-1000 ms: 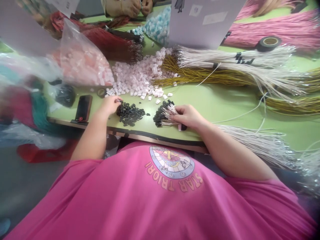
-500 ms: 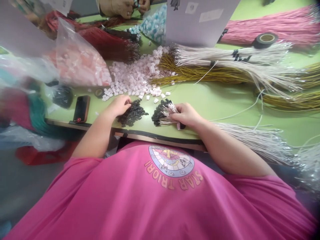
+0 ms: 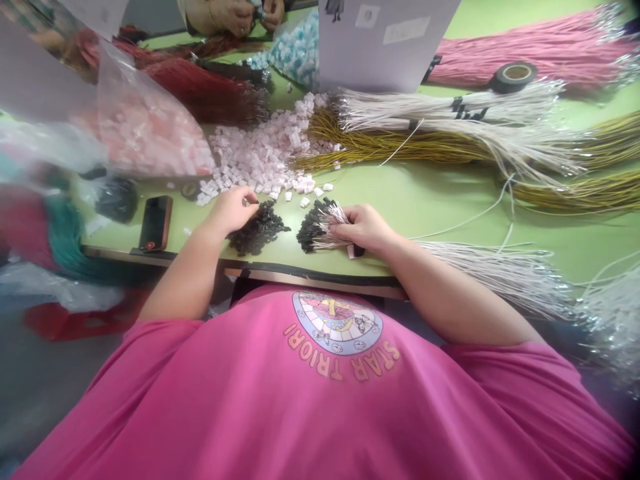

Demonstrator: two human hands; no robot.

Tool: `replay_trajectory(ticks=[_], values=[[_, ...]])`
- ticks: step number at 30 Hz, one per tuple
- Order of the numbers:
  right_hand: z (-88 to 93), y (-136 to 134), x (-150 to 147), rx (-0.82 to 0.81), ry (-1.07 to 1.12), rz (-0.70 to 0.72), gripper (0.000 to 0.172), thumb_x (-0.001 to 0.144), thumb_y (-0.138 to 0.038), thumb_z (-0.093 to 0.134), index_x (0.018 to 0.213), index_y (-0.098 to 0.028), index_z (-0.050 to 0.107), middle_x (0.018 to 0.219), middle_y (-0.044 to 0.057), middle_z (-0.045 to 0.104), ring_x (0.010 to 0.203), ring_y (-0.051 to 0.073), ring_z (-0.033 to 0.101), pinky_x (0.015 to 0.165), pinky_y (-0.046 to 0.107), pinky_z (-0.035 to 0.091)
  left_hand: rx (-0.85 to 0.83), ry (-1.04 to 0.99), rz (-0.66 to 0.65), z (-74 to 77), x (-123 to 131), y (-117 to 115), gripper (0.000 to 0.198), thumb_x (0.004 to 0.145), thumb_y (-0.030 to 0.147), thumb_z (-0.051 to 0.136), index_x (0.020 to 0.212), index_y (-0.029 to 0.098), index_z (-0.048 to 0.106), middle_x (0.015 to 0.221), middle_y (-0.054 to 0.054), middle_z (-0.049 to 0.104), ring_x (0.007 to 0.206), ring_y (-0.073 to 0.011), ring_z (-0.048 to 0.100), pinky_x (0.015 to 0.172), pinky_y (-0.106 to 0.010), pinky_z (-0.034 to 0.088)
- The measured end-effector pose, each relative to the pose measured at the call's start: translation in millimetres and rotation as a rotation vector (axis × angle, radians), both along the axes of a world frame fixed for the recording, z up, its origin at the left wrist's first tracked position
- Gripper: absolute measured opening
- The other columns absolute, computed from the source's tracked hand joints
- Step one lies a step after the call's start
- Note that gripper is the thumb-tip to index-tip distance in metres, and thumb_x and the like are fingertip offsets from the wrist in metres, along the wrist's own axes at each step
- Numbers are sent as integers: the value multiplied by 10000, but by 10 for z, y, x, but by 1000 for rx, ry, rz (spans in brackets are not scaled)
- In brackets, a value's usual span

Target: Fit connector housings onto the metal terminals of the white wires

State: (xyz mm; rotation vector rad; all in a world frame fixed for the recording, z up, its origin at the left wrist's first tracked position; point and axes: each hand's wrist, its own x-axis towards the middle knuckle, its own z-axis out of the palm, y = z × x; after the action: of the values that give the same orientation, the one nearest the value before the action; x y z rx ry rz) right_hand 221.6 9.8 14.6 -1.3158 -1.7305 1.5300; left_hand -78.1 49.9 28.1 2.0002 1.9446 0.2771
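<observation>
My left hand (image 3: 233, 208) rests on a small pile of black connectors (image 3: 257, 230) near the front edge of the green table (image 3: 440, 200); its fingers are curled into the pile in a pinch. My right hand (image 3: 363, 227) is closed around a bundle of white wires (image 3: 330, 223) whose ends carry black connectors. That bundle lies just right of the loose black pile. More white wires (image 3: 500, 277) trail off to the right past my forearm.
A heap of pale pink connectors (image 3: 260, 157) lies behind my hands, with a clear bag of pink parts (image 3: 145, 127) to its left. A phone (image 3: 155, 223) lies at the left edge. Yellow, white and pink wire bundles (image 3: 450, 130) and a tape roll (image 3: 513, 75) fill the back. Another person's hands (image 3: 240, 13) work at the far side.
My left hand has moved right from the pile's left edge onto the black connectors. My right hand keeps hold of the wire bundle. The view has drifted slightly.
</observation>
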Motion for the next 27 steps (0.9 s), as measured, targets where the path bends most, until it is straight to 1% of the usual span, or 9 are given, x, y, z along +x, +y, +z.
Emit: replay_trajectory(ticks=[3,5,7,10,12,15,19,24,27], values=[[7,-1,1,-3,-2,-4,119,677,-268,575,669,-149,581,528,-23,524,407,89,486,353,198,373,-102,-417,-64,119,270,-212,298,708,245,660,997,172,650,915,-38,665,819,-166,612,762,-293,484],[13,-3,1,-9,-8,4,125,682,-271,570,665,-147,580,525,-26,518,403,86,481,351,196,369,-266,-692,-123,142,483,-349,235,691,218,678,911,138,661,819,-42,672,741,-149,628,706,-280,502],[17,-8,0,-6,-17,8,141,686,-281,571,661,-143,581,519,-29,505,400,84,475,348,195,361,-394,-896,-130,94,674,-436,161,679,192,698,813,121,643,704,-35,659,650,-136,633,642,-269,511],[15,-19,-4,4,-19,-10,170,687,-305,590,664,-137,588,523,-28,496,411,82,468,346,192,351,-412,-1115,-62,-66,863,-463,150,712,192,697,831,129,632,629,-2,630,523,-92,593,529,-221,485],[11,-26,-6,1,-7,-21,179,693,-314,591,656,-139,579,523,-26,496,409,79,460,342,191,343,-400,-1178,-9,-165,927,-452,140,745,204,685,852,125,644,625,4,626,480,-65,559,485,-195,458],[7,-29,-8,9,-15,-25,194,717,-301,559,600,-149,531,485,-32,468,381,68,430,339,189,321,-433,-1213,45,-239,964,-445,145,746,189,699,860,115,650,692,-21,665,539,-72,599,530,-197,489],[-3,-23,-12,65,-29,-52,190,731,-261,517,574,-155,506,467,-39,437,388,64,421,355,188,308,-430,-1237,69,-246,961,-449,165,749,194,707,880,113,649,739,-36,690,570,-81,624,566,-211,518],[3,-19,-23,61,-40,-27,157,735,-227,489,622,-140,555,483,-36,456,394,56,403,377,192,284,-411,-1207,77,-237,966,-448,167,749,208,710,876,109,663,710,-34,691,547,-82,624,550,-209,525],[14,-17,-29,66,-65,-23,178,745,-228,486,611,-135,558,468,-36,444,404,55,393,393,194,284,-407,-1158,77,-219,983,-463,183,729,174,718,895,112,672,724,-37,701,573,-91,640,588,-226,543]])
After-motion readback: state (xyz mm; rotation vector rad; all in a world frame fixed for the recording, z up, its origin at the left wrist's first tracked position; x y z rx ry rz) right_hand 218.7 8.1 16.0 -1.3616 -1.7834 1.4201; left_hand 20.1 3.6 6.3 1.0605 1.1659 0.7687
